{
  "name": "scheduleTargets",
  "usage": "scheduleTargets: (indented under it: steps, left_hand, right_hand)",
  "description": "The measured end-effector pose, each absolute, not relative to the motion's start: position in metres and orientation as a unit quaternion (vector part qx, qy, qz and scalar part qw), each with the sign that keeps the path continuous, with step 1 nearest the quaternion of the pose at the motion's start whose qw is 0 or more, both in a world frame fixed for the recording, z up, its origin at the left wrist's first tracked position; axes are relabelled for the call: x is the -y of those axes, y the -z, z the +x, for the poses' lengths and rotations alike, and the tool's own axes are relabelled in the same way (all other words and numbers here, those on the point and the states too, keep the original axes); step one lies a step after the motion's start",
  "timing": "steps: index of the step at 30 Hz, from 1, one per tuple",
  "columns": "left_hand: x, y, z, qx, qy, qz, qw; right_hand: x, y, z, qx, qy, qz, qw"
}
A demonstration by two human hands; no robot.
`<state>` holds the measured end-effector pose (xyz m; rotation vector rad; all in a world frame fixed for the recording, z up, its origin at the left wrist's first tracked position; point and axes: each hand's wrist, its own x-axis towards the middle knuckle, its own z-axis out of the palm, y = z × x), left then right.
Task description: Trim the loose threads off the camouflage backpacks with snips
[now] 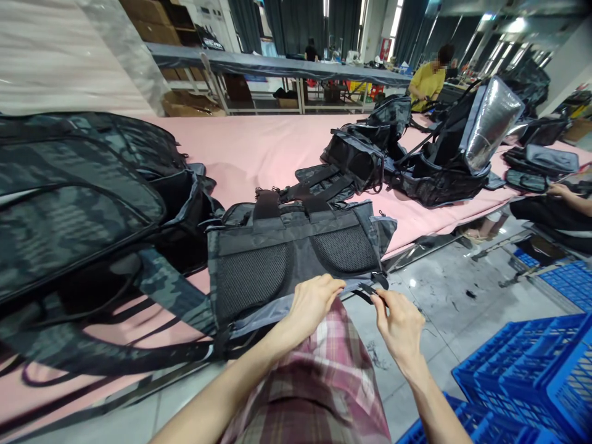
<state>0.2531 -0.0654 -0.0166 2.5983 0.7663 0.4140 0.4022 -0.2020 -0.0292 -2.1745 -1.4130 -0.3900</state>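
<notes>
A dark camouflage backpack (291, 246) with black mesh back panels lies at the front edge of the pink table (259, 148), its lower edge hanging over my lap. My left hand (312, 302) is closed on the grey lower hem of that backpack. My right hand (398, 320) pinches a narrow black strap (367, 290) that comes off the backpack's lower right corner, next to a black buckle (382, 280). The two hands are a short gap apart.
A large pile of camouflage backpacks (78, 203) fills the table's left. More bags (416, 154) lie at the far right. Blue plastic crates (527, 370) stand on the grey floor at right. A person in yellow (428, 80) works at the far end; another person's arm (571, 197) shows at right.
</notes>
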Motion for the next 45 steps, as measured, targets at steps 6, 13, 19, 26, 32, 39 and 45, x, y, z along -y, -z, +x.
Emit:
scheduleTargets:
  steps: [6,13,19,26,32,39,45]
  left_hand:
    - [0.066,0.006,0.285,-0.228,-0.061,0.959,0.156]
    - [0.066,0.006,0.29,-0.162,-0.019,0.98,0.116]
    - [0.064,0.009,0.291,-0.14,-0.011,0.983,0.115]
    - [0.065,0.013,0.28,-0.17,-0.042,0.977,0.118]
    - [0.065,0.014,0.259,-0.245,-0.109,0.938,0.218]
    - [0.064,0.022,0.258,-0.24,-0.156,0.923,0.258]
    - [0.066,0.024,0.257,-0.236,-0.167,0.925,0.248]
  right_hand:
    - [0.203,0.042,0.408,0.485,0.096,-0.819,0.291]
    - [0.194,0.066,0.423,0.406,-0.145,-0.755,0.494]
    - [0.19,0.071,0.424,0.376,-0.176,-0.729,0.544]
    - [0.191,0.07,0.424,0.387,-0.171,-0.722,0.548]
    - [0.197,0.06,0.42,0.435,-0.129,-0.75,0.481]
    - [0.2,0.037,0.401,0.592,0.016,-0.741,0.316]
    - [0.19,0.019,0.393,0.632,0.099,-0.747,0.179]
